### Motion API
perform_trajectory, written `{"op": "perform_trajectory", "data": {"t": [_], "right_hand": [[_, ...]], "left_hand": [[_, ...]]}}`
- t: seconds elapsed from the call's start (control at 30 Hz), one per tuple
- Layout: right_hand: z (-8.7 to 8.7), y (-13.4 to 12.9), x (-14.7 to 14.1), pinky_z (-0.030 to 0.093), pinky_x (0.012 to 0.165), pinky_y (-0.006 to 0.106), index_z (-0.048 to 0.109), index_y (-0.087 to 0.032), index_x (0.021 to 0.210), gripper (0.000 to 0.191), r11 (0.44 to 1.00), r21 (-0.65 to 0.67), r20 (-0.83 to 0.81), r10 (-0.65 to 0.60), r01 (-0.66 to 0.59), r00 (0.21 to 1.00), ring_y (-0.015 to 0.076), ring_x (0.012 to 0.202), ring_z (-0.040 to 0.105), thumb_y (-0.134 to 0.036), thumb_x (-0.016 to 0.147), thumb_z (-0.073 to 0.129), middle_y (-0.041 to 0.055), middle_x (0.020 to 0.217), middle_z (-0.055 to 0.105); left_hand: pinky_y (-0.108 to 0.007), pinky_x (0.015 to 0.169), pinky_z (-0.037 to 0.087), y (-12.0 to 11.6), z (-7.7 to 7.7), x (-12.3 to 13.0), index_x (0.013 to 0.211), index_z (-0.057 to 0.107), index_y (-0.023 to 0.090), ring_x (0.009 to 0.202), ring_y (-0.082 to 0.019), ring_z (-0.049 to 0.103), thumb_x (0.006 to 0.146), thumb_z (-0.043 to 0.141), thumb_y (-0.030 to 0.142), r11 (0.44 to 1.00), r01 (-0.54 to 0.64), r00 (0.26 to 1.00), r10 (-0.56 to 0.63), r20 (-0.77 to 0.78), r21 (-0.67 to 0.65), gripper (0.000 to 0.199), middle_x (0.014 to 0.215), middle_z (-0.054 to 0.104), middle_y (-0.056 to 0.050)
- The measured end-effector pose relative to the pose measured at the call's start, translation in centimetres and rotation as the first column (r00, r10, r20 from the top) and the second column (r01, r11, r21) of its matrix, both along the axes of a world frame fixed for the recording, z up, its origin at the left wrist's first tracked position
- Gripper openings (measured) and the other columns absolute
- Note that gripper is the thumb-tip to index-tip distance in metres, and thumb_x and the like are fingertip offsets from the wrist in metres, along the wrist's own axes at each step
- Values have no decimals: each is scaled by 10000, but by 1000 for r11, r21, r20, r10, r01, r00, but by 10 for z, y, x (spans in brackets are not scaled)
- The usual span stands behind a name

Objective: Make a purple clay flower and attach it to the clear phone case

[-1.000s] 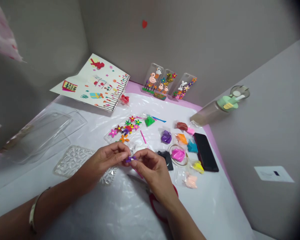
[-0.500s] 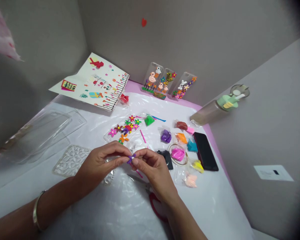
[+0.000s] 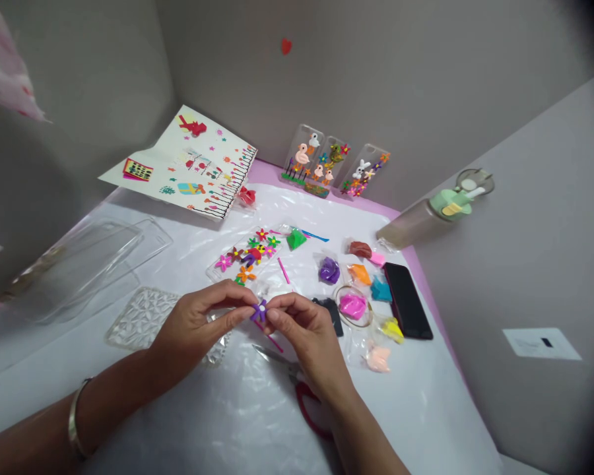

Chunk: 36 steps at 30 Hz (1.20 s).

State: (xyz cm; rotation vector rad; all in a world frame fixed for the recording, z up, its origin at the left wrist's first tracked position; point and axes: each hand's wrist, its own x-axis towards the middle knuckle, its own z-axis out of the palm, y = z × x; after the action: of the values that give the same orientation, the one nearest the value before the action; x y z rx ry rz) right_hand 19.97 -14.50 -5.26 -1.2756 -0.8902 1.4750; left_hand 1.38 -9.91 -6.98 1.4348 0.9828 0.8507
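Between the fingertips of both hands is a small purple clay flower with a white centre. My left hand pinches its left side, and my right hand pinches its right side. Just beyond them lies a clear phone case decorated with colourful clay flowers and a small figure. Under my right wrist are scissors with red handles, partly hidden. A pink modelling tool lies below the flower, and another pink stick is just past the hands.
Bagged clay lumps, including purple and magenta, lie to the right beside a black phone. A textured clear tray and clear cases are at left. Decorated cases, an open sketchbook and a bottle stand behind.
The purple flower has been turned between my fingertips, so its petals and white centre now show more plainly. Both hands stay in nearly the same place.
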Motion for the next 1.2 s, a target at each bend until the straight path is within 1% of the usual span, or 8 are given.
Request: {"op": "perform_trajectory", "data": {"t": [0.1, 0.37, 0.57, 0.77, 0.87, 1.0, 1.1, 1.2], "right_hand": [[1, 0, 0, 464, 691, 235, 752, -190, 825, 178, 1000, 8, 16, -12, 12, 1000, 111, 667, 596, -363, 816, 796, -12, 694, 691], [2, -1, -2, 455, 683, 234, 752, -206, 837, 152, 998, 35, 9, -50, 50, 999, 116, 696, 599, -318, 770, 830, -12, 743, 706], [4, -1, -1, 452, 691, 234, 750, -200, 820, 126, 998, 49, 41, -36, 34, 998, 113, 691, 589, -316, 810, 799, -12, 712, 695], [3, -1, -2, 471, 715, 226, 768, -220, 872, 150, 998, 40, -17, -40, 41, 999, 108, 718, 609, -312, 773, 833, -15, 776, 715], [3, -2, -2, 469, 715, 223, 774, -219, 848, 152, 999, 34, -6, -38, 38, 999, 107, 727, 609, -309, 751, 849, -13, 790, 720], [4, -2, -2, 457, 702, 220, 772, -224, 839, 107, 999, 43, 11, -24, 23, 1000, 106, 725, 601, -283, 769, 827, -17, 782, 713], [4, -1, -2, 445, 686, 219, 765, -222, 838, 91, 999, 47, 7, -2, 2, 1000, 105, 716, 589, -265, 776, 815, -20, 773, 700], [3, -1, -2, 431, 667, 217, 757, -220, 846, 90, 999, 37, -7, 17, -17, 1000, 99, 692, 570, -253, 779, 808, -27, 756, 685]], "left_hand": [[-203, 851, 547, -1, -1, 0, 944, 760, 276, 898, -162, 704, 875, 734, 306, 1000, 3, 1000, -3, 18, 6, 79, 932, 757, 21], [-162, 800, 541, 0, -2, -1, 887, 749, 260, 837, -123, 691, 879, 712, 249, 997, 15, 1000, -17, 25, 70, 40, 858, 735, 36], [-144, 803, 525, 0, -1, -1, 911, 759, 278, 852, -113, 688, 873, 722, 228, 996, 14, 999, -18, 46, 89, 74, 883, 747, 46], [-148, 804, 507, -1, -2, -1, 887, 758, 277, 836, -113, 671, 881, 722, 226, 989, 6, 999, -13, 52, 146, 62, 864, 737, 47], [-168, 828, 516, -1, -3, -1, 927, 753, 276, 877, -131, 682, 892, 722, 274, 996, -1, 999, -2, 35, 90, 48, 907, 742, 35], [-196, 854, 528, 3, -3, -3, 1039, 739, 282, 929, -151, 696, 942, 663, 407, 999, -12, 1000, 12, 9, -44, 175, 968, 749, 18], [-217, 871, 525, 6, -3, -4, 1053, 746, 281, 952, -163, 694, 965, 619, 442, 994, 64, 998, -64, 0, -84, 223, 977, 753, 8], [-210, 897, 505, 8, -4, -5, 1025, 755, 292, 970, -155, 679, 957, 640, 400, 984, 145, 989, -144, 10, -103, 171, 980, 746, 21]]}}
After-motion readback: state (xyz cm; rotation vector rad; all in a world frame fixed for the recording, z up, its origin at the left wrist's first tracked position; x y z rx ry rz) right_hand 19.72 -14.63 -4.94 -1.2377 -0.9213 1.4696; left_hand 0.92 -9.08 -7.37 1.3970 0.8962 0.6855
